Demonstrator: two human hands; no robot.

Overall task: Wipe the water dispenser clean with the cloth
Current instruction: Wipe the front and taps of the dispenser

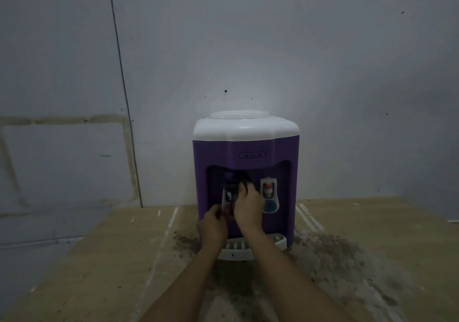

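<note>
Your purple plastic tabletop water dispenser with the white top (pixel 246 145) stands upright on the pale wooden table (pixel 99 259), its back close to the grey wall (pixel 248 36), and both your bare arms reach straight forward into its recessed tap bay. Your right hand (pixel 248 206) is up against the left-hand white tap (pixel 228 195), fingers curled and bunched together around a dark cloth (pixel 244 179) that shows just above your knuckles, pressed onto the tap. Your left hand (pixel 213 223) sits lower and just beside it, at the tap's red lever (pixel 228 210); the fingers are curled inward, but the dim light and blur hide whether they pinch the lever or only rest against it. The right-hand white tap with the blue lever (pixel 269 197) stands apart from both hands, untouched. Below your wrists the white slotted drip tray (pixel 279 239) juts from the dispenser's base. Dark crumbs and grime (pixel 330 252) are scattered over the tabletop around the base, thickest to the right.
</note>
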